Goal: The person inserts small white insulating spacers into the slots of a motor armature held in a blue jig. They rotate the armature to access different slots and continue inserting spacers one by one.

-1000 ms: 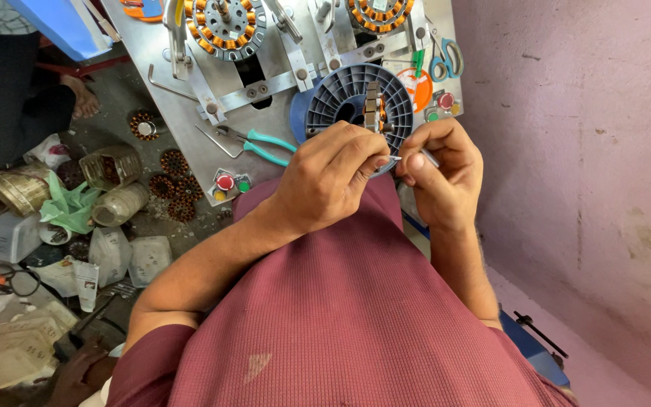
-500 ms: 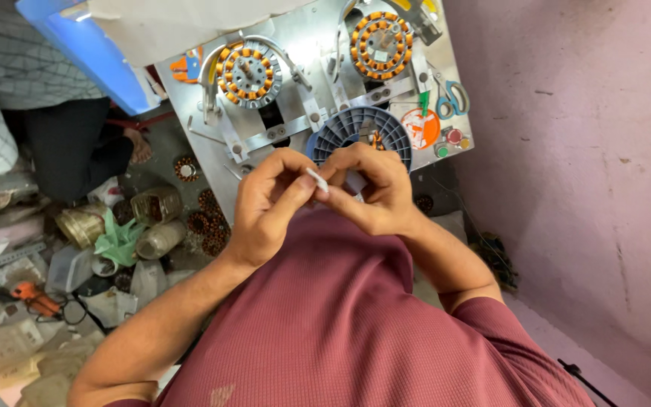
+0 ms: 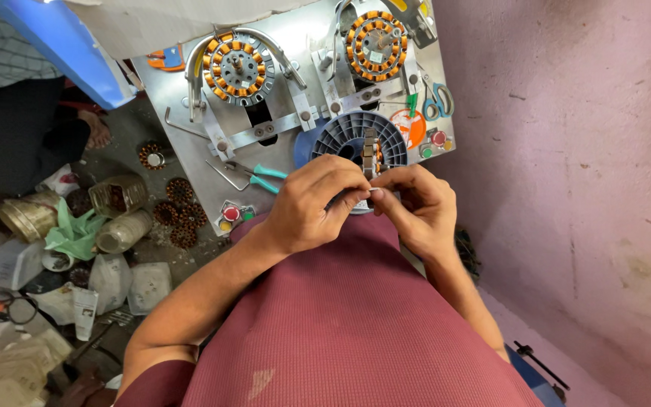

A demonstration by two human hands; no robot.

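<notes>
My left hand (image 3: 318, 203) and my right hand (image 3: 416, 207) meet in front of my chest, fingertips pinched together on a small laminated stator core (image 3: 371, 154) that sticks up between them. Just behind the hands lies a grey ribbed plastic spool (image 3: 344, 136) on a metal work plate (image 3: 190, 143). Two copper-wound stators sit clamped on the plate, one at the upper left (image 3: 237, 66) and one at the upper right (image 3: 375, 45).
Green-handled pliers (image 3: 261, 177), scissors (image 3: 437, 102) and coloured push buttons (image 3: 231, 215) rest on the plate. On the floor at left are wound coils (image 3: 178, 207), jars (image 3: 118, 196) and plastic bags. Another person (image 3: 9, 98) sits at the far left. A pink wall (image 3: 582, 166) stands close on the right.
The view has drifted, so the plate and stators sit differently in frame. My hands stay together on the small core, fingers shifting slightly.
</notes>
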